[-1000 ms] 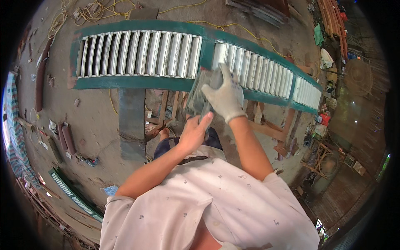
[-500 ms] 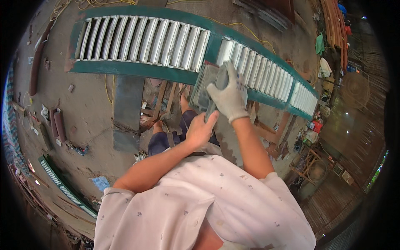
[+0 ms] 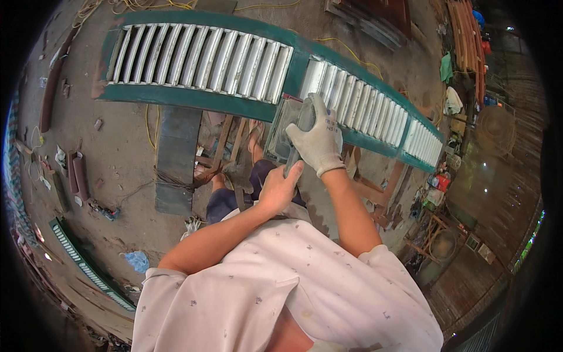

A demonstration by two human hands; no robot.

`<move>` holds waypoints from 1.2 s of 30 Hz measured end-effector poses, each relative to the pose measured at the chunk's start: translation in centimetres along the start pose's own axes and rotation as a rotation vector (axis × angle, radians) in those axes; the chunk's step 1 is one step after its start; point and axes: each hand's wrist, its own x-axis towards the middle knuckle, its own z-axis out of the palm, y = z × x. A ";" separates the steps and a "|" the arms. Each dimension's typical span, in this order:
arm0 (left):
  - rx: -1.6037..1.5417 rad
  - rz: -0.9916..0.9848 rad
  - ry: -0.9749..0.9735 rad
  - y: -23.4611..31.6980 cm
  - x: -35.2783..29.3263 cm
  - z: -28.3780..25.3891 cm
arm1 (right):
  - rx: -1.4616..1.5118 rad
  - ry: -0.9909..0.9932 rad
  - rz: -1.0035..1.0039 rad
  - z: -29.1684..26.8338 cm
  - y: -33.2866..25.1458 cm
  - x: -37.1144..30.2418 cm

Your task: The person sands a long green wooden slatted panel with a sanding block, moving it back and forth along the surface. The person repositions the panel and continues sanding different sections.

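Note:
A long shutter panel with a green frame (image 3: 297, 67) and white slats (image 3: 240, 64) lies across in front of me. A boxy grey hand tool (image 3: 280, 128), which looks like a belt sander, sits against the near rail beside the middle crosspiece. In a pale work glove, my right hand (image 3: 318, 139) presses on the tool's upper part, thumb and fingers spread round it. Bare and closed, my left hand (image 3: 278, 189) grips the rear handle, nearer my body. The tool's underside is hidden, so I cannot tell how much of it touches the frame.
A dark flat board (image 3: 175, 176) and wooden trestle parts (image 3: 226, 144) stand under the panel. Yellow cord (image 3: 152, 126) trails over the floor. Another green slatted panel (image 3: 88, 264) lies at left, near a blue crumpled bag (image 3: 138, 260). Long timbers (image 3: 463, 41) stand far right.
The view has shifted slightly. Both hands and the tool have moved a little nearer my body and to the left in the picture, with the same hold.

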 end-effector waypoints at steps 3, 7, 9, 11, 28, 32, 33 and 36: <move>-0.005 0.280 0.156 0.2 2.0 0.7 | -0.005 0.043 -0.070 0.1 0.4 1.0; -0.086 0.231 0.262 4.8 8.0 2.1 | -0.041 0.008 -0.157 -2.4 -1.2 8.9; -0.156 0.151 0.147 8.4 8.4 1.6 | -0.011 -0.028 -0.133 -4.1 -1.0 11.9; -0.208 0.114 0.044 12.1 7.5 0.1 | 0.030 0.027 -0.130 -5.0 -0.9 12.3; -0.198 0.128 0.020 13.4 10.8 -1.8 | -0.021 0.090 -0.075 -5.2 -1.6 15.1; -0.173 0.175 0.122 9.2 11.6 -1.7 | -0.074 0.108 -0.068 -3.1 -1.9 12.9; -0.158 0.216 0.179 6.6 11.0 -1.1 | -0.039 0.107 -0.089 -2.2 -1.6 10.6; 0.029 0.168 0.188 3.0 7.7 0.1 | 0.041 0.084 -0.041 -0.2 1.2 6.9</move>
